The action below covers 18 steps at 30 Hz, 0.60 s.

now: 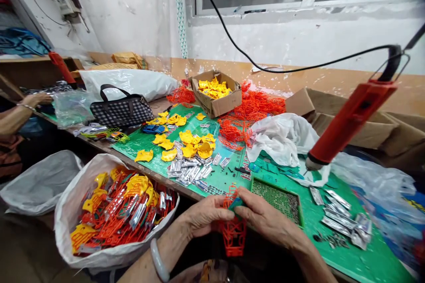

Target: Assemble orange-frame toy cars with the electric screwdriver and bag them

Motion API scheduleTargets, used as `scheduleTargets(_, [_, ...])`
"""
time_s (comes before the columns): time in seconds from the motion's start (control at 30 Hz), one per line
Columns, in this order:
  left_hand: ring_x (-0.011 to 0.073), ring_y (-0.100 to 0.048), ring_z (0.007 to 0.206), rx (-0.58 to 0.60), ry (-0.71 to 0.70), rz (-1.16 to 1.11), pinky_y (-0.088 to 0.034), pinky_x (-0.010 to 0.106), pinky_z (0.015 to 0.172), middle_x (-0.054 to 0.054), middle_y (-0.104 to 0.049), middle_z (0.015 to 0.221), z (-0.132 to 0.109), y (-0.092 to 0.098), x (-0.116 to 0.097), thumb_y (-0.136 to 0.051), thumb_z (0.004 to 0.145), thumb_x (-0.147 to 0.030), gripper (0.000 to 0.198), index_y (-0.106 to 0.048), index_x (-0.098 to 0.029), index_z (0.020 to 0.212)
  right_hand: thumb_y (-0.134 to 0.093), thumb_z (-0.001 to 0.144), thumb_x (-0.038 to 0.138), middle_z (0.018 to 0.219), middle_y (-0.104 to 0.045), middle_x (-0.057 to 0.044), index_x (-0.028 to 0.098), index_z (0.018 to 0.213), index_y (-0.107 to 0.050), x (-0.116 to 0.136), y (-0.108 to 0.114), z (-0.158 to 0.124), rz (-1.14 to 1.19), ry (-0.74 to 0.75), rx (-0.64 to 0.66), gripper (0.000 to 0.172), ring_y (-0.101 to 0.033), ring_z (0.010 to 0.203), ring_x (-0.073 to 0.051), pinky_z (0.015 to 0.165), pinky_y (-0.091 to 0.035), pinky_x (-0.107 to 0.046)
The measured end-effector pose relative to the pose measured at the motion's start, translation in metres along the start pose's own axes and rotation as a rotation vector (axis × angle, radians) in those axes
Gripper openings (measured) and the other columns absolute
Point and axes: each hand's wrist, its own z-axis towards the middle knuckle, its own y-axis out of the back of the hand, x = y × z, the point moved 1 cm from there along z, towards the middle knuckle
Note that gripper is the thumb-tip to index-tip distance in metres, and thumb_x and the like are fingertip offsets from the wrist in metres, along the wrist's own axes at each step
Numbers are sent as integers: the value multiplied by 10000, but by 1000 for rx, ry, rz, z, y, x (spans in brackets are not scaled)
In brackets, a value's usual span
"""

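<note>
With your left hand [206,217] and right hand [265,222] both pinched on the orange frame [234,236] just off the green mat's [335,247] near edge, hold it upright, pressing the small green part [237,203] squarely at its top, clear of the screw tray [278,197].

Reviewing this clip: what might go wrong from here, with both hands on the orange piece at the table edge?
1. The left hand and right hand hold the orange lattice part off the table edge; a slipped grip would likely drop it to the floor.
2. The screw tray lies right beside the right hand; a nudge may spill screws.
3. The hanging screwdriver dangles above the table at the right; a raised arm might bump its tip.
</note>
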Motion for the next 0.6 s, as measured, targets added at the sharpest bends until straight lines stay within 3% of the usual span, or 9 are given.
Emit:
scheduleTargets(0.1, [133, -649, 679, -32, -61, -39, -490, 246, 722, 18, -701, 770, 8, -16, 9, -735, 624, -118, 293, -709, -155, 913, -398, 937, 275, 1132, -577, -88, 210, 1092, -579, 3, -15, 3, -282, -35, -97, 247, -609, 897, -189, 818, -514, -362])
scheduleTargets(0.2, [137, -639, 711, -119, -205, 62, -484, 244, 740, 3, -701, 795, 10, -24, 9, -676, 679, -108, 309, -691, -178, 980, -453, 920, 322, 1350, -457, -151, 276, 1312, -498, -7, -32, 6, -562, -74, -318, 397, -574, 1106, -289, 828, -524, -430])
scheduleTargets(0.27, [155, -628, 729, -221, -322, 211, -481, 254, 732, 2, -698, 808, 9, -26, 6, -638, 727, -139, 286, -680, -179, 1008, -495, 899, 376, 1275, -513, -167, 305, 1350, -491, -15, -42, 8, -687, -139, -442, 456, -576, 1094, -332, 767, -538, -435])
scheduleTargets(0.4, [156, -576, 706, -430, -464, 528, -451, 236, 685, -6, -675, 780, 5, -25, 4, -606, 748, -167, 167, -672, -174, 901, -392, 941, 405, 985, -633, -129, 239, 1351, -521, -20, -54, 13, -483, -220, -414, 460, -653, 824, -250, 703, -538, -360])
scheduleTargets(0.5, [147, -527, 616, -538, -479, 733, -414, 228, 588, -9, -644, 686, 2, -27, 9, -605, 775, -218, 79, -647, -175, 826, -422, 926, 462, 1034, -641, -117, 209, 1313, -562, -13, -53, 13, -224, -197, -445, 483, -650, 884, -228, 787, -527, -330])
scheduleTargets(0.6, [141, -492, 546, -580, -500, 849, -377, 234, 533, -16, -614, 610, 0, -32, 15, -605, 787, -225, 55, -636, -182, 801, -461, 904, 485, 928, -618, -72, 222, 1195, -651, -5, -45, 10, -69, -150, -485, 436, -625, 829, -193, 765, -517, -296])
